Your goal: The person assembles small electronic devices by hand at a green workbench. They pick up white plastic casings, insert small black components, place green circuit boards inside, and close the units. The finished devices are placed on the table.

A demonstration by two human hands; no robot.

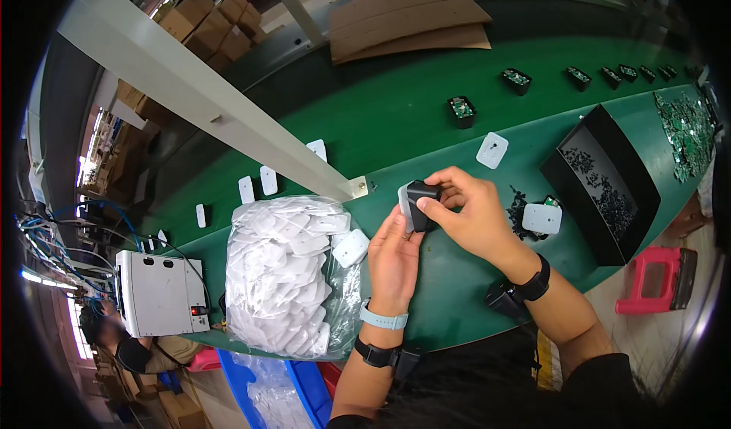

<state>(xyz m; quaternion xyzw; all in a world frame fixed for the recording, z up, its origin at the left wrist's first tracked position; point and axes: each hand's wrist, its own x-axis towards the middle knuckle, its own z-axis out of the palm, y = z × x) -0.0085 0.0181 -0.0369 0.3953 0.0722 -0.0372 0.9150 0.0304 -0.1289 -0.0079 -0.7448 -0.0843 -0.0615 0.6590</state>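
Above the green table, both hands close around a black plastic housing (423,194) with a pale white cover (404,204) against its left side. My left hand (394,265) grips it from below and the left, thumb on the cover. From the right, my right hand (478,214) pinches the black housing between thumb and fingers. Left of my hands, a clear plastic bag (346,292) is heaped with white covers (278,277). One white cover (350,248) lies at its right edge. Beyond my right hand, another white cover (542,220) rests by small black parts (519,210).
An open black box (644,181) holds small black pieces; a heap of green circuit boards (685,133) lies beyond. Black housings with boards (461,112) line the green belt (396,113). A white post (228,102) rises from the table. A white machine (160,292) stands left.
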